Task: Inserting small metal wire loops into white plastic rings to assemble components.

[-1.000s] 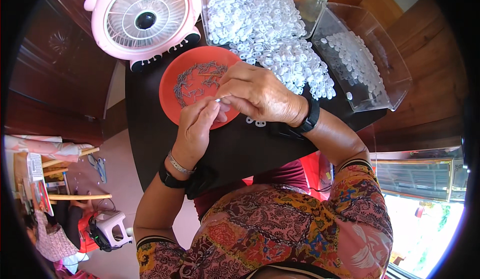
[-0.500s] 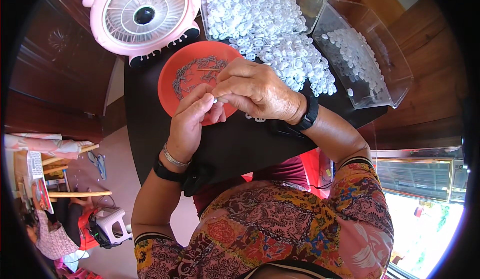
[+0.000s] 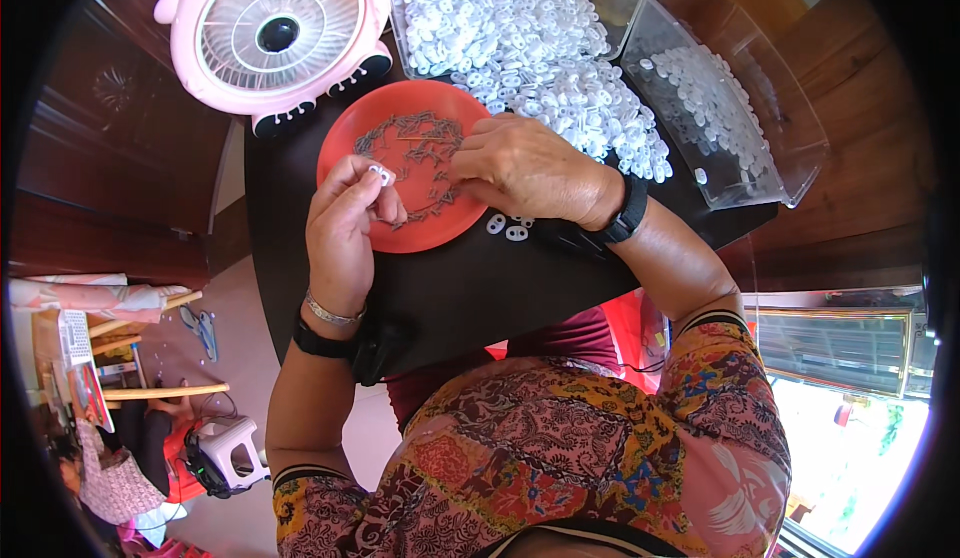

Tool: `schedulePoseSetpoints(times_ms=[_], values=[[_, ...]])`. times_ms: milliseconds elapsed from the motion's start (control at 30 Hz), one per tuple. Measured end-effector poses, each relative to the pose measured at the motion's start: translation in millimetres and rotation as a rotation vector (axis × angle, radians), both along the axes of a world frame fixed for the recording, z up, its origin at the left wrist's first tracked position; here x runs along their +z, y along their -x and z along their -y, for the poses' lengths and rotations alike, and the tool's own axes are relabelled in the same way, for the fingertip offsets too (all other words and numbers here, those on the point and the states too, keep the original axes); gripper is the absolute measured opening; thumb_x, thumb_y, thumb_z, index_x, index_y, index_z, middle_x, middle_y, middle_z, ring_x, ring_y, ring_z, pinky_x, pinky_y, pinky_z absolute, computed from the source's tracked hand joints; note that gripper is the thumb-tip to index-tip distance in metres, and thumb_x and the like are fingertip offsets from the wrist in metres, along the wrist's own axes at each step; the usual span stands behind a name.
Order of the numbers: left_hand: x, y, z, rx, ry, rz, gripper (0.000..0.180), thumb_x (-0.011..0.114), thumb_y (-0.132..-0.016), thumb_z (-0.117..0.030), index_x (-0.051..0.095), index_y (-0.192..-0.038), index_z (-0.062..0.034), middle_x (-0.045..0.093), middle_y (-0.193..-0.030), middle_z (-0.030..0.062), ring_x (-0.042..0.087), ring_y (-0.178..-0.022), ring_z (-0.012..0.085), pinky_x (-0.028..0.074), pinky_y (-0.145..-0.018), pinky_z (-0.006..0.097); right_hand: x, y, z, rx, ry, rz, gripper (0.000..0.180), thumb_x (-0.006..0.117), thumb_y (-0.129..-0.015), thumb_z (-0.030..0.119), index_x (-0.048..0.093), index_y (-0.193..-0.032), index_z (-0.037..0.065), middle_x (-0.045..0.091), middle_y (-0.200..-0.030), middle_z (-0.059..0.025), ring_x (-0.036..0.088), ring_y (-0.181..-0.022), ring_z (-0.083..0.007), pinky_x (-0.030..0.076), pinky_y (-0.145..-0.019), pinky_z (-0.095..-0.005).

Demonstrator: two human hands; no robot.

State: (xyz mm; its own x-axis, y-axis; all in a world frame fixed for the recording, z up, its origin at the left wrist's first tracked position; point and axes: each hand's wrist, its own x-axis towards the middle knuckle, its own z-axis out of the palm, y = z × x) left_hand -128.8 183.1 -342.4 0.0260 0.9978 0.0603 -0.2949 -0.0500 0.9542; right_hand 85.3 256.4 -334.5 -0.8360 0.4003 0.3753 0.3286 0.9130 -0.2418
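My left hand pinches a small white two-holed plastic piece between thumb and fingertips, above the left part of a red-orange plate. Over the plate's right side, my right hand is curled with its fingertips pointing down and inward. What those fingertips hold, if anything, is hidden. Small grey metal screws or pins lie scattered in the plate, together with a thin tan stick. Just below my right hand, a few loose white two-holed pieces rest on the dark table.
A large heap of white pieces spills from a clear bin at the back. A second clear bin with more white pieces stands at right. At back left is a pink animal-shaped fan. A dark strapped object lies by my left wrist.
My hands were together over the plate's near right side and have moved apart. My left hand went left with the white piece, now plainly visible; my right fingers shifted down over the plate.
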Motion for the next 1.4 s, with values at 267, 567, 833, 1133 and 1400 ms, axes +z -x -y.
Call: schedulePoseSetpoints(times_ms=[267, 567, 833, 1133, 1400], values=[[-3.1, -3.5, 1.7, -0.032, 0.058, 0.029, 0.016, 0.048, -0.093, -0.015, 0.053, -0.083, -0.0038, 0.044, -0.064, -0.0004, 0.041, -0.056, 0.0085, 0.04, -0.057, 0.024, -3.5, 13.0, 3.8, -0.032, -0.016, 0.032, 0.012, 0.068, -0.074, 0.013, 0.062, -0.083, 0.007, 0.057, -0.08, -0.0063, 0.058, -0.081, -0.0253, 0.049, -0.072, -0.0372], [-0.1, 0.2, 2.2, -0.121, 0.095, 0.197, 0.017, 0.047, -0.093, -0.018, 0.051, -0.084, -0.0057, 0.043, -0.061, 0.0009, 0.044, -0.054, 0.0121, 0.038, -0.054, 0.025, -4.9, 18.3, 4.4, -0.002, -0.061, 0.168, 0.01, 0.06, -0.079, 0.015, 0.059, -0.079, 0.005, 0.056, -0.086, -0.0097, 0.059, -0.086, -0.0279, 0.049, -0.072, -0.0386], [2.9, -3.3, 6.0, -0.149, 0.095, 0.118, 0.014, 0.05, -0.09, -0.015, 0.054, -0.083, -0.0036, 0.046, -0.063, -0.0004, 0.045, -0.055, 0.0088, 0.039, -0.055, 0.024, -1.2, 13.4, 1.6, -0.015, 0.24, 0.006, 0.011, 0.063, -0.076, 0.011, 0.059, -0.081, 0.002, 0.059, -0.082, -0.0114, 0.061, -0.08, -0.0306, 0.05, -0.07, -0.04], [1.6, -4.2, 4.5, -0.075, 0.034, -0.022, 0.015, 0.05, -0.091, -0.016, 0.054, -0.083, -0.0032, 0.052, -0.064, 0.0021, 0.049, -0.059, 0.0102, 0.039, -0.06, 0.024, -3.8, 15.8, 1.5, -0.07, 0.875, -0.36, 0.006, 0.063, -0.086, 0.003, 0.062, -0.091, 0.001, 0.061, -0.083, 0.0001, 0.056, -0.078, -0.0056, 0.048, -0.069, -0.0237], [0.3, -2.5, 3.0, -0.061, 0.018, -0.07, 0.016, 0.05, -0.091, -0.016, 0.055, -0.085, -0.0029, 0.053, -0.064, 0.002, 0.051, -0.06, 0.0104, 0.04, -0.06, 0.024, -5.2, 9.8, -3.5, -0.059, 1.217, -0.5, 0.011, 0.062, -0.09, 0.006, 0.065, -0.098, 0.0, 0.066, -0.087, -0.0036, 0.062, -0.079, -0.0073, 0.052, -0.071, -0.0216]])
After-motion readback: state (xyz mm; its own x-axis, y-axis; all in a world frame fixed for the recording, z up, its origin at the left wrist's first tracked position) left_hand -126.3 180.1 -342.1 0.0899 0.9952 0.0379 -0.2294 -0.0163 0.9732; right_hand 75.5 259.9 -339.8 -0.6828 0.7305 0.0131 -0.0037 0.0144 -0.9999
